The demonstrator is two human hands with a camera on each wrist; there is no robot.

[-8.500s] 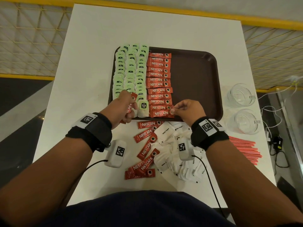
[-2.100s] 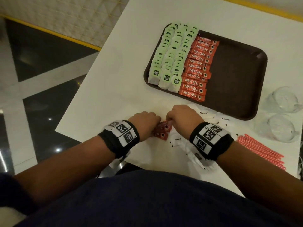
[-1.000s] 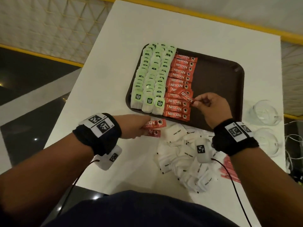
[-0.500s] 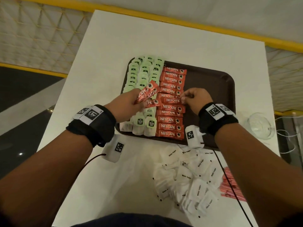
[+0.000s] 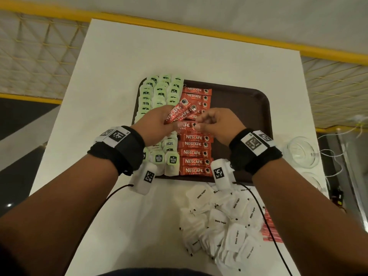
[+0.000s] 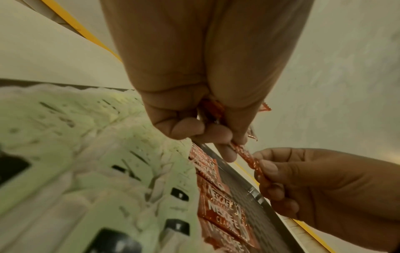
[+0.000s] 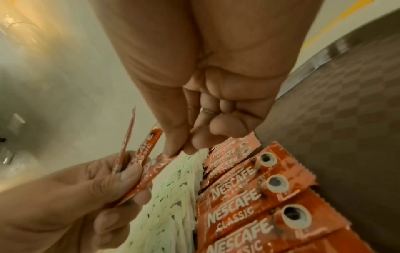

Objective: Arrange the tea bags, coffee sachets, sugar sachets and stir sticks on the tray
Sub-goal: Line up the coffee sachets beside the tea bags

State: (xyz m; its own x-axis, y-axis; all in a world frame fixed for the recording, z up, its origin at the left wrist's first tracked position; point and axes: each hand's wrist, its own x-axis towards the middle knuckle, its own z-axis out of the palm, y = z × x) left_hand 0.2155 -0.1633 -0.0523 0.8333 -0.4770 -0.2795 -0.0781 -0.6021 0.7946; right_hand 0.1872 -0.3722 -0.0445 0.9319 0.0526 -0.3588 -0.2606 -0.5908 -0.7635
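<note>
Left hand (image 5: 157, 124) gripping loose coffee sachets (image 5: 177, 114) above tray (image 5: 249, 116). Right hand (image 5: 217, 124) pinching one sachet's end. Sugar sachets (image 5: 223, 222) heaped nearby.

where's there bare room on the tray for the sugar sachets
The tray's right part is bare, bordered by the coffee sachet column and the right rim. The left is crowded with tea bags; both hands hold coffee sachets above the middle. Sugar sachets sit heaped on the table.

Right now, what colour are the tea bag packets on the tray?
Pale green tea bags, with dark labels; the head view shows them best.
</note>
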